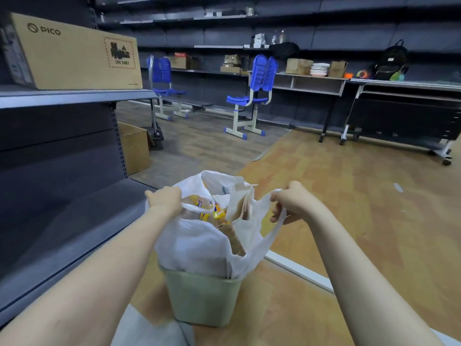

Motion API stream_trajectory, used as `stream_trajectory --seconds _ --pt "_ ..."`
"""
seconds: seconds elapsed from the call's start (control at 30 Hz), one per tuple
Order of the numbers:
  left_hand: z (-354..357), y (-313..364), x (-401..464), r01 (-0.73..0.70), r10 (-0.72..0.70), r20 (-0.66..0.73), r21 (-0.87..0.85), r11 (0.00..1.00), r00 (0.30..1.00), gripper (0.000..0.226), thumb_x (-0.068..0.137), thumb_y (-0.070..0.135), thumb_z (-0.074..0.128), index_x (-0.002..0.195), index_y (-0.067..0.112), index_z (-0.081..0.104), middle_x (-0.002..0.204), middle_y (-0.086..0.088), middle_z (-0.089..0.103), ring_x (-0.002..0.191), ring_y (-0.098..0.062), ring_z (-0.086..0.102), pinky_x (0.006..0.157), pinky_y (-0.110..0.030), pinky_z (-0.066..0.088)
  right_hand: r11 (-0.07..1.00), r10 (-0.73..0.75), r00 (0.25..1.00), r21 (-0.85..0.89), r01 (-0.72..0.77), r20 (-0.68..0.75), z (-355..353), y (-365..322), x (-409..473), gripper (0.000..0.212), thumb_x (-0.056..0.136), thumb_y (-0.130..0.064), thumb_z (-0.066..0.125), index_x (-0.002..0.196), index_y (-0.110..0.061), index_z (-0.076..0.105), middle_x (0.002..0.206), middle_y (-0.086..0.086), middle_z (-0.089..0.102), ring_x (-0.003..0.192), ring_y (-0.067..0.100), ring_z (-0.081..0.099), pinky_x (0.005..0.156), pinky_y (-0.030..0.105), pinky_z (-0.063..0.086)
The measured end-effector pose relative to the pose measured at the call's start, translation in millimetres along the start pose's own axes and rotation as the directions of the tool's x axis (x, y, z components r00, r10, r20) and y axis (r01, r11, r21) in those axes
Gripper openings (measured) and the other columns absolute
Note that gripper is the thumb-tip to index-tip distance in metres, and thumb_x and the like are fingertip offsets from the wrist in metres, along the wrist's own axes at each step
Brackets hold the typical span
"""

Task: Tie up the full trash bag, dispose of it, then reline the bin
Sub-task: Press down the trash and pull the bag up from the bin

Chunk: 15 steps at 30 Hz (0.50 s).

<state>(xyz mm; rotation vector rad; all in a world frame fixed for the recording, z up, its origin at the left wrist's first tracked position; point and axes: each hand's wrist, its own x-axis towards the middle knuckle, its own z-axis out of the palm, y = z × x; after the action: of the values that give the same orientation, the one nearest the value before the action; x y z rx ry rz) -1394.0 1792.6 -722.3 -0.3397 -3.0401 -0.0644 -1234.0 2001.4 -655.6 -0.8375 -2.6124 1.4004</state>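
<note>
Fingers of left hand [166,199] and right hand [290,202] curl tight on trash bag [199,243] handles. Risk: overfilled contents spill through the gaping mouth, or thin plastic tears, while lifting from bin [203,298].

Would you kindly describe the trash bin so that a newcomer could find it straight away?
Start at the dark shelving on the left that carries the PICO carton. On the wooden floor beside its lowest shelf stands the trash bin. It is pale green and holds a full white trash bag, gripped by the left hand and right hand.
</note>
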Motion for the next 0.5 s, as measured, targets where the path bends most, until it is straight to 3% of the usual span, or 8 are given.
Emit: stream_trajectory --seconds 0.07,0.13,0.2,0.27,0.4,0.5 --pt "-12.1 -12.2 2.9 0.038 -0.047 -0.031 -0.246 0.969 0.998 0.007 0.088 0.017 0.059 0.084 0.012 0.061 0.104 -0.013 0.066 0.099 -0.031 0.061 0.09 -0.037 0.041 0.999 0.009 0.999 0.048 -0.006 -0.045 -6.5 2.5 1.2 0.019 0.091 -0.002 0.044 0.073 -0.006 0.051 0.056 0.006 0.054 0.041 0.018 0.061 0.052 0.026 0.051" --pt "-33.5 -23.1 8.2 0.046 -0.045 0.015 -0.549 0.835 0.999 0.024 0.085 0.025 0.068 0.072 0.005 0.062 0.085 -0.015 0.065 0.079 -0.03 0.061 0.07 -0.035 0.046 0.994 -0.004 0.997 0.112 0.012 -0.071 -12.3 3.4 0.8 0.018 0.092 -0.007 0.054 0.075 -0.005 0.054 0.057 0.006 0.056 0.049 0.02 0.063 0.057 0.029 0.052" --pt "-62.8 -29.0 7.3 0.016 0.003 0.026 -0.709 0.705 1.0 0.036 0.079 0.023 0.074 0.057 0.007 0.053 0.059 -0.008 0.05 0.051 -0.022 0.045 0.049 -0.026 0.036 0.991 -0.007 0.998 0.13 0.016 -0.069 -14.6 1.1 -0.4 0.018 0.092 -0.011 0.059 0.074 -0.006 0.056 0.059 0.006 0.058 0.052 0.02 0.063 0.058 0.03 0.053" --pt "-93.8 -30.2 6.4 -0.061 0.048 -0.039 -0.756 0.651 0.998 0.045 0.081 0.019 0.074 0.048 0.012 0.044 0.052 -0.003 0.039 0.046 -0.016 0.034 0.045 -0.024 0.027 0.995 -0.012 0.995 0.102 0.022 -0.097 -14.3 -7.3 0.5 0.018 0.093 -0.01 0.057 0.076 -0.006 0.056 0.059 0.005 0.059 0.055 0.02 0.064 0.059 0.032 0.052" --pt "-151.5 -23.4 4.7 -0.285 0.052 -0.325 -0.73 0.621 0.944 0.042 0.089 0.02 0.063 0.051 0.016 0.048 0.055 0.0 0.039 0.052 -0.012 0.036 0.049 -0.023 0.028 0.989 -0.138 0.938 0.013 0.15 -0.319 -17.2 -33.4 7.4 0.032 0.094 -0.013 0.051 0.065 -0.007 0.064 0.061 0.004 0.066 0.075 0.024 0.071 0.073 0.034 0.056" --pt "-161.4 -15.0 -0.2 -0.333 0.082 -0.378 -0.67 0.663 0.922 0.038 0.088 0.023 0.064 0.055 0.009 0.052 0.055 -0.002 0.042 0.052 -0.014 0.038 0.049 -0.024 0.03 0.978 -0.201 0.891 -0.04 0.202 -0.407 -11.3 -46.5 12.1 0.028 0.095 -0.016 0.049 0.078 -0.005 0.068 0.067 0.007 0.071 0.063 0.02 0.067 0.075 0.034 0.058"
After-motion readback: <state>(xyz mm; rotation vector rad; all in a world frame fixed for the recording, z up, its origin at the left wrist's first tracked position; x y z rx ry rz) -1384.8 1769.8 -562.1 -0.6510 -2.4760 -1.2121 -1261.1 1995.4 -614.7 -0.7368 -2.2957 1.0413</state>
